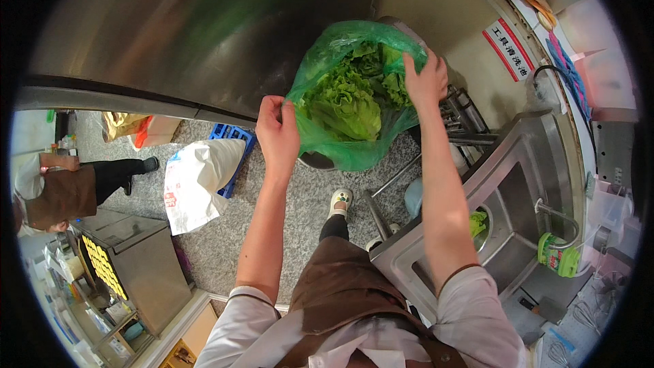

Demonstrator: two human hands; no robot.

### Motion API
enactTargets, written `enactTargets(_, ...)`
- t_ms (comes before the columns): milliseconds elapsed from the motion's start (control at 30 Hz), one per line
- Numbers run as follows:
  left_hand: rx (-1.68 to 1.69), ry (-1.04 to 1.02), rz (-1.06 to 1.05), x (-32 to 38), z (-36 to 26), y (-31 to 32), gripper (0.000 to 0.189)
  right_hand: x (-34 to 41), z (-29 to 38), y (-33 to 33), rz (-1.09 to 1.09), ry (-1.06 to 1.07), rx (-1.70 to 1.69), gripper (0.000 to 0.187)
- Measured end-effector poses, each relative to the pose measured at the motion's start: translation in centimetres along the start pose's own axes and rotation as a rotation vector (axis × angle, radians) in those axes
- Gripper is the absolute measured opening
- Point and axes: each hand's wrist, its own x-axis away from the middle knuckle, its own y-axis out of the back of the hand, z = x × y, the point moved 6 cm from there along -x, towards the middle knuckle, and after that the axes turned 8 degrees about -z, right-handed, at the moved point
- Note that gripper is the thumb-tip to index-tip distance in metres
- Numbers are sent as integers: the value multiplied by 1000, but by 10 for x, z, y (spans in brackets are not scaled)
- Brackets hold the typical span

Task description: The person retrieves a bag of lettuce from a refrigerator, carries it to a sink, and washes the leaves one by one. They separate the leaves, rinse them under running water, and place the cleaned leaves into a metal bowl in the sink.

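My left hand (277,125) pinches the left rim of a green plastic bag (352,158), and my right hand (427,79) grips its right rim. Stretched between them, the bag's mouth gapes towards me. Inside lie several heads of leafy green lettuce (347,105); the nearest shows its pale ribs. Below the bag, part of a round, dark object (316,160) shows; the bag hides the rest of it. Whether the bag rests on that object I cannot tell.
A stainless steel sink (516,189) stands at right, with a bowl of greens (479,225) in it. A white sack (199,179) lies on a blue plastic pallet (236,151) at left. Beyond, another person (66,189) stands near a metal cabinet (145,260). A steel surface (204,36) rises ahead.
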Motion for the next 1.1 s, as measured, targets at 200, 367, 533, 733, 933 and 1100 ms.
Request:
enactTargets(200,84,111,-31,-2,12,0,12,115,36,23,218,291,-262,113)
enactTargets(367,197,101,-6,4,-5,-9,11,131,38,-2,228,412,-170,94)
enactTargets(533,228,143,43,12,-6,0,15,119,23,-19,540,-31,-657,82)
enactTargets(733,191,49,30,13,-3,4,17,86,0,-6,460,-487,-1319,73)
enactTargets(933,186,56,-3,14,-5,5,16,97,29,-7,591,-407,-1293,79)
enactTargets(1100,213,57,-75,12,-12,5,15,129,60,-34,814,276,-421,90)
